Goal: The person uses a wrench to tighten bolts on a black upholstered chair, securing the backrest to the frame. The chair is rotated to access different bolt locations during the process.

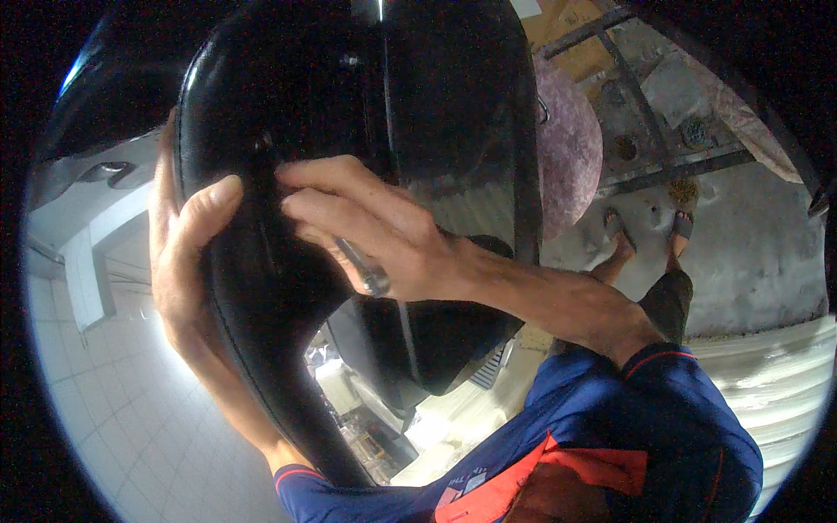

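A large black leather-like padded piece (218, 113) with a stitched, rounded edge fills the middle of the view. My left hand (187, 227) clasps its left edge. The thumb lies on the near face and the other fingers reach round behind the edge. My right hand (375, 222) is closed round a slim tool (373, 277) with a dark handle and a shiny rounded end. Its fingertips are at the black surface beside my left thumb. The tool's working end is hidden by the fingers and the dark surface.
A round mottled pink-purple object (567, 148) sits right of the black piece. Beyond it, a dark metal frame (632, 83) stands over a stained grey floor (750, 253). Pale ribbed material (767, 392) lies at lower right. White tiles (122, 383) show at left.
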`<state>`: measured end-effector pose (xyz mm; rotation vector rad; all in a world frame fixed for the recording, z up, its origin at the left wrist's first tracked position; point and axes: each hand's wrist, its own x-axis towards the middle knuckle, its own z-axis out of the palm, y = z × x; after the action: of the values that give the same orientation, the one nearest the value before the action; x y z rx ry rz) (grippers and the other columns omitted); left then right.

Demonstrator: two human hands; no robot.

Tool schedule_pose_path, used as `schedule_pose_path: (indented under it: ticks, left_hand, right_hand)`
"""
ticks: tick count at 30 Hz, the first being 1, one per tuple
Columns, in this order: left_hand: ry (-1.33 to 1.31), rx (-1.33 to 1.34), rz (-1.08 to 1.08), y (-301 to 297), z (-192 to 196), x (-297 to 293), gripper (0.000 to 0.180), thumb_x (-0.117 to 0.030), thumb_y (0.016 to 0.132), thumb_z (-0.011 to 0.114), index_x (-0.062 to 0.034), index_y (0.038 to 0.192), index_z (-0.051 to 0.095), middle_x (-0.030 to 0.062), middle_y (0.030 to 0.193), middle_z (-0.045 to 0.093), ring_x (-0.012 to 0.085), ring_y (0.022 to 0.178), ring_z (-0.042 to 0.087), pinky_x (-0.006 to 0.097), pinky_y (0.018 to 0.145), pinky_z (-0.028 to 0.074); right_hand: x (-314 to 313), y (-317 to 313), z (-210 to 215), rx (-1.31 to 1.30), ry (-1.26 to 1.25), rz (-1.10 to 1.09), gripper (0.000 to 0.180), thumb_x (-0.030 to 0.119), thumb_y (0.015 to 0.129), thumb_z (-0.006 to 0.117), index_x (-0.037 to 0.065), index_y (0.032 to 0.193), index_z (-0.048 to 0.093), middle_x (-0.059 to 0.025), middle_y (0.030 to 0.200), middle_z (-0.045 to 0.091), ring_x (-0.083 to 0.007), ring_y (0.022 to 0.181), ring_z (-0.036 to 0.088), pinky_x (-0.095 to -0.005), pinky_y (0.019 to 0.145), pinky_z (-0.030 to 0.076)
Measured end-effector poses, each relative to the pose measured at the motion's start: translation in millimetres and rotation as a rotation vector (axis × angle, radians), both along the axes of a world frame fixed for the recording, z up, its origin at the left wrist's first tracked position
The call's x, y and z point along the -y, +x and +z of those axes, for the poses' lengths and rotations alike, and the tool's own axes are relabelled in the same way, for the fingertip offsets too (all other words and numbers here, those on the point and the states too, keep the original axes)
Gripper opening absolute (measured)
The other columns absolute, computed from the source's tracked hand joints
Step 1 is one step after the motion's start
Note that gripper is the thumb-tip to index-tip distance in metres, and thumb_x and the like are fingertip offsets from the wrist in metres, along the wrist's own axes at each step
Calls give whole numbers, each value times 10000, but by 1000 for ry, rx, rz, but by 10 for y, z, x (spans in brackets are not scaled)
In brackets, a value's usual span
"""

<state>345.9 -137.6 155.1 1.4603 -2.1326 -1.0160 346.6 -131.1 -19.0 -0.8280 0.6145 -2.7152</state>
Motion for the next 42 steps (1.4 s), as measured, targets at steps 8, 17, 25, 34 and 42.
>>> schedule_pose_path:
  ticks: [8, 17, 25, 34, 42]
  left_hand:
    - [-89, 20, 50, 109, -1, 69, 869, -259, 778, 732, 38, 1539, 436, 256, 1370, 607, 354, 1218, 638, 427, 1092, 495]
    - [-89, 78, 34, 58, 41, 62, 810, -237, 799, 703, 38, 1520, 456, 252, 1323, 623, 336, 1172, 654, 409, 1050, 520]
    - [-69, 31, 38, -23, -1, -37, 796, -230, 822, 682, 43, 1528, 438, 258, 1317, 626, 320, 1142, 667, 391, 1003, 549]
    - [-87, -6, 17, -31, -60, 17, 837, -218, 793, 716, 39, 1536, 430, 262, 1293, 638, 334, 1121, 677, 408, 999, 548]
    - [-72, 14, -17, 104, 103, 47, 892, -234, 788, 739, 31, 1566, 391, 260, 1399, 590, 359, 1222, 637, 420, 1083, 497]
  right_hand:
    - [426, -778, -82, 410, -73, 501, 155, 95, 1038, 622, -38, 993, 686, -138, 852, 727, -227, 723, 742, -373, 668, 595]
    - [-24, -158, -60, 25, 6, 109, 223, -59, 943, 709, -36, 1161, 672, -219, 1211, 667, -308, 1035, 715, -363, 852, 590]
    - [-91, 70, -76, -42, -54, 58, 534, -125, 828, 771, -45, 1314, 563, -256, 1340, 498, -368, 1107, 650, -401, 945, 567]
    - [-70, -1, -76, -87, -20, 4, 364, -69, 848, 761, -39, 1189, 636, -248, 1243, 577, -342, 973, 688, -399, 811, 599]
    - [457, -933, 24, 179, -48, 662, 208, 112, 1031, 634, -66, 952, 709, -148, 801, 748, -217, 750, 774, -325, 684, 627]
